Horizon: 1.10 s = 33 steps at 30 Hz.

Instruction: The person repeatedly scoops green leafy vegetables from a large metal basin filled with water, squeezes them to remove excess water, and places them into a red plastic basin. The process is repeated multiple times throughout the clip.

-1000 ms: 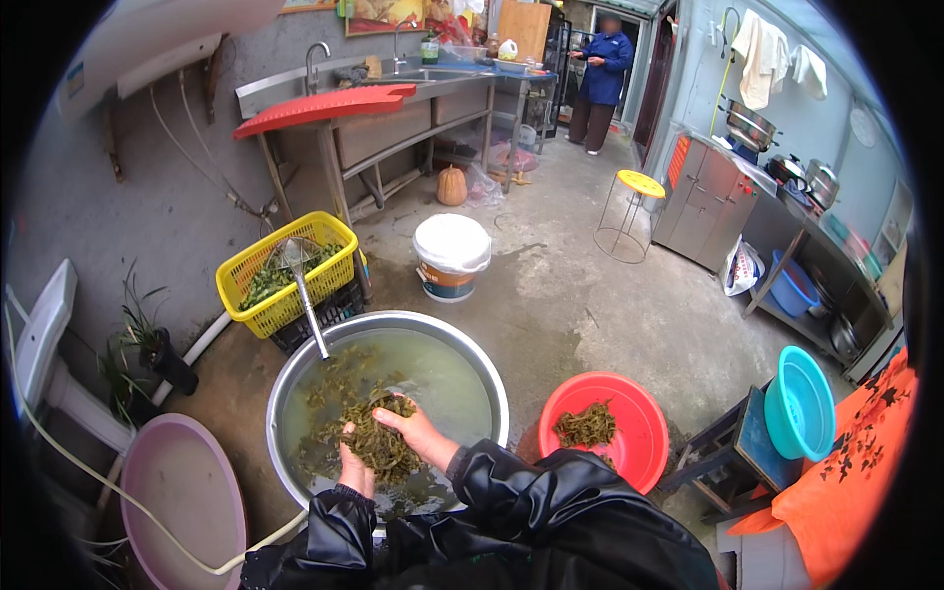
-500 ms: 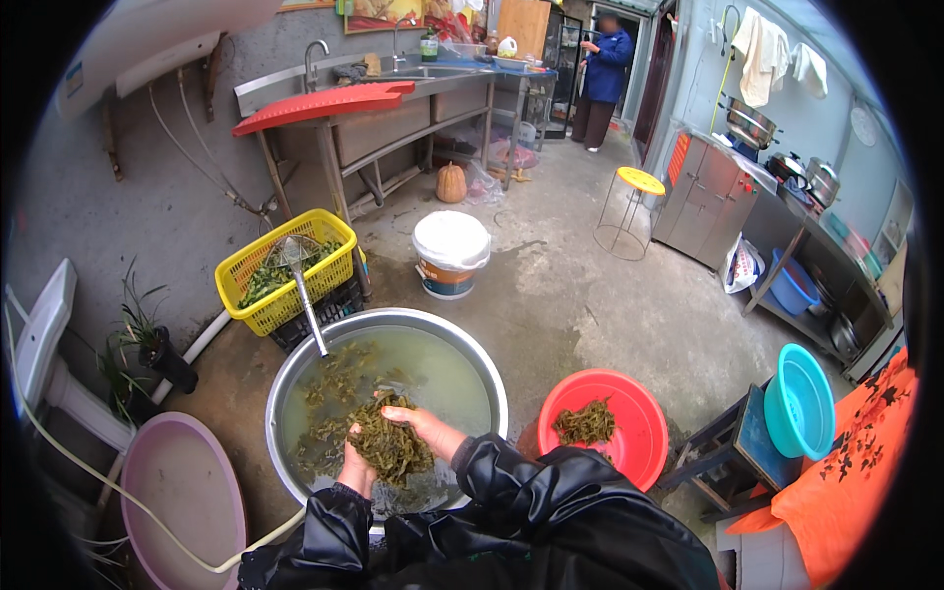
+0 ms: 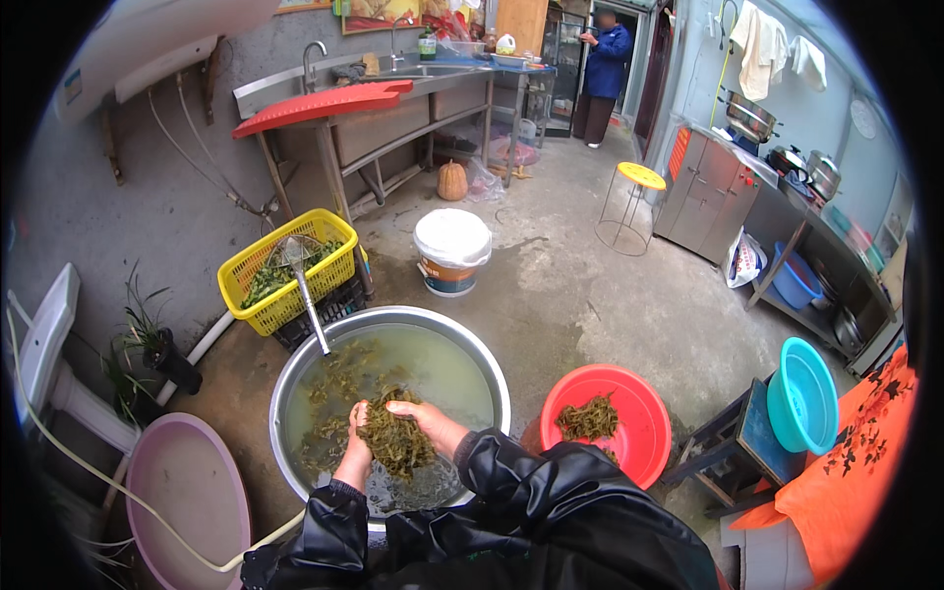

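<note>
Over a wide metal basin (image 3: 489, 354) of cloudy greenish water, both my hands grip one clump of wet, dark green leafy vegetables (image 3: 397, 444). My left hand (image 3: 355, 452) presses it from the left, and my right hand (image 3: 429, 425) wraps it from the upper right with the thumb on top. Loose leaves (image 3: 339, 379) float in the basin's left part. To the right, a red plastic basin (image 3: 644, 413) holds a heap of the same greens (image 3: 588, 418). My right sleeve partly covers that basin's near side.
A long-handled strainer (image 3: 313, 300) leans from a yellow basket (image 3: 339, 265) of greens to the metal basin. A white-lidded bucket (image 3: 452, 246) stands beyond; a purple tub (image 3: 187, 492) and hose lie left. A turquoise basin (image 3: 801, 398) sits on a stool. One person (image 3: 605, 69) stands far back.
My hands have lifted slightly, closing more tightly around the clump of greens. The far person's arm has shifted a little. The whole view has moved slightly.
</note>
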Motion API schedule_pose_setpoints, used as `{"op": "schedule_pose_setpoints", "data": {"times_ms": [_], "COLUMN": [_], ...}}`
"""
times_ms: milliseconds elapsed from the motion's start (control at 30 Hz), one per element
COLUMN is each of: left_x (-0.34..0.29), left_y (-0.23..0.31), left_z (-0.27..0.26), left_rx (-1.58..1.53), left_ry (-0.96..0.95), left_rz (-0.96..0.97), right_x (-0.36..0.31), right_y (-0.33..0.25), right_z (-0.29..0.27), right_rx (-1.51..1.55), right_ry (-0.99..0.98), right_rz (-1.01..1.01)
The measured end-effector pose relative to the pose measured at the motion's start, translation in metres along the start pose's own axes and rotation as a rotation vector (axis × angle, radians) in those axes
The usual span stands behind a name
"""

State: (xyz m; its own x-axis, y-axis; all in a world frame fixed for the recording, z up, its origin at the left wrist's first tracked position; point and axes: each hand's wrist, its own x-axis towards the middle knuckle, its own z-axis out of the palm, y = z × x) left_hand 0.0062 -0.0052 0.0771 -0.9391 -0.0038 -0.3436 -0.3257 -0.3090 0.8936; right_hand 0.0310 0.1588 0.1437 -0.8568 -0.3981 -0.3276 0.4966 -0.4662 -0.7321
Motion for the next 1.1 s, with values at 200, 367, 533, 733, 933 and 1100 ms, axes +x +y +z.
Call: {"op": "schedule_pose_setpoints", "data": {"times_ms": [200,367,533,733,933,1100], "left_x": [-0.007,-0.017,-0.006,-0.01,-0.023,-0.035], "left_y": [0.012,0.003,-0.039,-0.032,0.016,0.026], "left_z": [-0.004,-0.008,-0.013,-0.017,0.0,0.022], "left_rx": [-0.363,-0.568,-0.5,-0.527,-0.893,-0.513], "left_ry": [-0.294,-0.238,-0.302,-0.289,-0.363,-0.249], "left_rz": [-0.126,-0.187,-0.105,-0.029,-0.249,0.006], "right_x": [-0.007,-0.021,-0.028,-0.016,0.023,0.026], "right_y": [-0.01,-0.027,-0.035,-0.02,-0.003,0.005], "right_z": [0.014,0.035,0.051,0.043,0.005,0.004], "right_rx": [0.005,0.118,0.213,0.348,0.481,0.313], "right_ry": [0.044,0.097,0.035,0.157,0.168,0.464], "right_rz": [-0.08,0.01,0.002,-0.041,-0.19,-0.52]}}
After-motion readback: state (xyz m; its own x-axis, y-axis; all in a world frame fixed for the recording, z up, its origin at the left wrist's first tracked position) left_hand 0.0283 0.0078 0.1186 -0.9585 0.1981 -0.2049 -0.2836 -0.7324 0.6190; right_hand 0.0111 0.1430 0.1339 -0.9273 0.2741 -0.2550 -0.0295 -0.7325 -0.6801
